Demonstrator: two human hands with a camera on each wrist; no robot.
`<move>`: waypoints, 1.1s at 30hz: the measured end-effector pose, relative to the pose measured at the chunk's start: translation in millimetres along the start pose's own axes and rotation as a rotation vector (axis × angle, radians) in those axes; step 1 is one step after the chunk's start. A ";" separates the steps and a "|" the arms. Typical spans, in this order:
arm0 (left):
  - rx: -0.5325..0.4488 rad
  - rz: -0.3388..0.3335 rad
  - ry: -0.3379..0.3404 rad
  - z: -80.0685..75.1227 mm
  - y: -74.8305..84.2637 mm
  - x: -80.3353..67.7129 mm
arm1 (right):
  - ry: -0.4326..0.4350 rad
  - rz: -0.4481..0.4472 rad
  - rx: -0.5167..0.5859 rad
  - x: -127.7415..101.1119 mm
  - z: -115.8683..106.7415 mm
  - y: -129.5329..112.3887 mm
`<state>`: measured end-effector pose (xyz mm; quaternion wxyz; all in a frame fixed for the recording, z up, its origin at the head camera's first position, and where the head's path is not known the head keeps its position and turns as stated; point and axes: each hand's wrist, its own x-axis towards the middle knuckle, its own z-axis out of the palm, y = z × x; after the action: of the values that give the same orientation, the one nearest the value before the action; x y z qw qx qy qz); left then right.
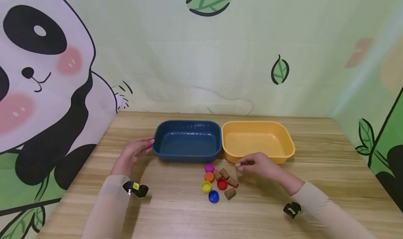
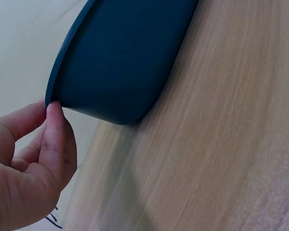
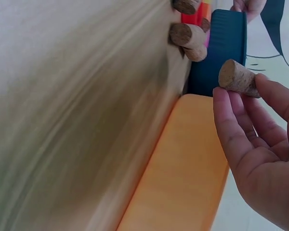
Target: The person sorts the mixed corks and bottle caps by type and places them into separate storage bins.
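My left hand point(image 1: 136, 149) is at the left end of a dark blue basin point(image 1: 187, 158). In the left wrist view its thumb and finger pinch the basin's rim point(image 2: 52, 84). The right hand point(image 1: 259, 165) pinches a cork point(image 3: 238, 78) between thumb and fingertips, raised in front of the yellow basin point(image 1: 258, 125). On the table below lie several more corks point(image 1: 230, 193), mixed with round plastic caps: a pink cap point(image 1: 209, 167), an orange cap point(image 1: 209, 177), a yellow cap point(image 1: 206, 187), a red cap point(image 1: 221, 183) and a blue cap point(image 1: 213, 196).
Both basins stand side by side toward the back of the wooden table point(image 1: 170, 214), with nothing seen inside them. Behind the table hangs a printed backdrop point(image 1: 176, 74) with a panda and leaves.
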<state>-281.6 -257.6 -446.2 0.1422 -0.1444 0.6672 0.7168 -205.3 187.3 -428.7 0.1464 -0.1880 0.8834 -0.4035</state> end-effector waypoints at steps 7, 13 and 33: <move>-0.001 0.002 -0.008 0.0 1.2 0.9 | -0.019 0.056 0.115 -3.4 -14.2 2.2; 0.027 -0.005 -0.005 0.5 2.5 0.1 | -0.033 0.063 0.111 -6.5 -28.6 -1.7; 0.040 -0.016 0.007 -2.0 0.1 0.9 | -0.103 0.161 0.204 4.7 -75.1 -8.2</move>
<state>-282.4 -259.5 -446.7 0.1482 -0.1495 0.6807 0.7016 -238.6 229.7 -375.5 0.2420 -0.1213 0.8412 -0.4681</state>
